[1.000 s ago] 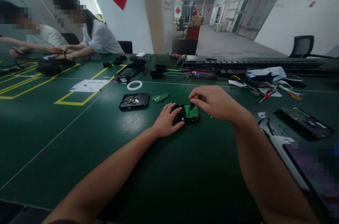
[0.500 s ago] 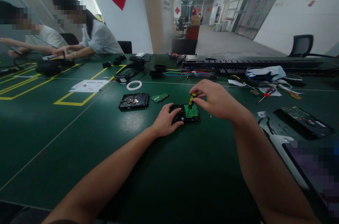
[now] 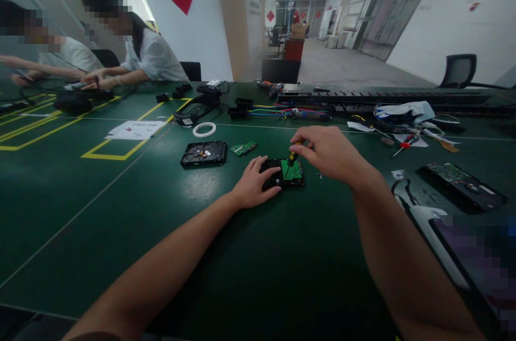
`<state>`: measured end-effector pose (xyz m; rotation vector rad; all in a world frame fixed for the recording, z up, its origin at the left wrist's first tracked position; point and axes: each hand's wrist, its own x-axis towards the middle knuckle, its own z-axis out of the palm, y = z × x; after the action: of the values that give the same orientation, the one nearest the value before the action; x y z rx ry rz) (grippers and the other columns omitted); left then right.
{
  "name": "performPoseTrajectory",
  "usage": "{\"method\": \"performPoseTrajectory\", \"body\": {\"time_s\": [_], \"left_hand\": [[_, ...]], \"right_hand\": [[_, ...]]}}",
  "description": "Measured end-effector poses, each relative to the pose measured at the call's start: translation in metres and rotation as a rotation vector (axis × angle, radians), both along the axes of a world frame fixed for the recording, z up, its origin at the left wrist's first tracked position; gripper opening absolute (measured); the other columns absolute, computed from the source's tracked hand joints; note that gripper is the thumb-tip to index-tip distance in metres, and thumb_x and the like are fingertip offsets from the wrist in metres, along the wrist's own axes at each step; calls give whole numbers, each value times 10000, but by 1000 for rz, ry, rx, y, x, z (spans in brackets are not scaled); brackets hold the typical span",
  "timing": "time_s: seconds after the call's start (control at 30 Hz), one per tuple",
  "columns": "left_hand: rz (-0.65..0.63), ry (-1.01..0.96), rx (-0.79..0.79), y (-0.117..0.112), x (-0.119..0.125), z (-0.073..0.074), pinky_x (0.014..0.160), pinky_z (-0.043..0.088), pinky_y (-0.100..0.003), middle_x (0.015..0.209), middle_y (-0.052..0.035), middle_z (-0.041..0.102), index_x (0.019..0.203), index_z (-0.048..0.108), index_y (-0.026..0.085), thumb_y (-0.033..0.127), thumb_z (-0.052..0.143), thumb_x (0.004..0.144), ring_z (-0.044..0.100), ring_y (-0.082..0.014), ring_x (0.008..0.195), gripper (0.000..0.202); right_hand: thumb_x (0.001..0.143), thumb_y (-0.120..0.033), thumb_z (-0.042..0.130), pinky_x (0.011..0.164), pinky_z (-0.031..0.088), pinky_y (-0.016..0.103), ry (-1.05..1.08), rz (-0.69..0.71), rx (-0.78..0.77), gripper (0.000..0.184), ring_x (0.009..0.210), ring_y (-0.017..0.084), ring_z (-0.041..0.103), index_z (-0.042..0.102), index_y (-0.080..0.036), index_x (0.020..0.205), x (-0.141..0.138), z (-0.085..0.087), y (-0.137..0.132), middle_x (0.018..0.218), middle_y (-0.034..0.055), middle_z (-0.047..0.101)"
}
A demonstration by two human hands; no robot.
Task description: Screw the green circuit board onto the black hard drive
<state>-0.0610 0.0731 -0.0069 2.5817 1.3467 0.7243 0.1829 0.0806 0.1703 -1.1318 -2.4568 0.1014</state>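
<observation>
A black hard drive (image 3: 298, 182) lies flat on the green table, and its green circuit board (image 3: 295, 169) faces up. My left hand (image 3: 253, 184) grips the drive's left part, with thumb and fingers spread across it; that end is partly hidden. In my right hand (image 3: 328, 154) is a small yellow-and-black screwdriver (image 3: 292, 158), pinched by its handle and pointing down at the board. The screwdriver's tip appears to touch the board near its left side. Several tiny screws (image 3: 319, 175) lie just right of the drive.
Left of the drive are another hard drive (image 3: 203, 154), a loose green circuit board (image 3: 243, 148) and a white tape roll (image 3: 204, 129). A red screwdriver (image 3: 407, 143) and a third drive (image 3: 461, 185) lie at right. Cables (image 3: 278, 112) run behind. Two people sit at far left.
My right hand has come down slightly along the screwdriver, so less of the handle shows. My left hand has barely shifted on the hard drive.
</observation>
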Motion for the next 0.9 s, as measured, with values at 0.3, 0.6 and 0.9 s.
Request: {"method": "performPoseTrajectory", "body": {"time_s": [0.3,0.6,0.9], "left_hand": [[-59,20,-17,1,0,2,1270,328,-669,1686,-108,361,1518,605,341,568,745,945,258,-427,1587,632],[-60,13,-12,0,0,3,1278,329,-661,1693,-95,363,1522,606,338,533,752,950,249,-425,1593,622],[-53,11,-4,2,-1,-1,1268,333,-691,1724,-75,315,1512,610,359,530,758,944,267,-425,1588,611]], "right_hand": [[970,-204,619,785,494,336,35,34,-53,235,853,217,722,773,-182,1145,0,-1,-1,1009,75,812],[995,-280,659,809,466,328,17,63,-19,144,878,211,698,770,-199,1038,1,0,1,1011,70,792],[979,-180,584,802,477,342,0,25,-41,231,847,212,687,749,-169,1140,1,-1,0,1055,88,791]]}}
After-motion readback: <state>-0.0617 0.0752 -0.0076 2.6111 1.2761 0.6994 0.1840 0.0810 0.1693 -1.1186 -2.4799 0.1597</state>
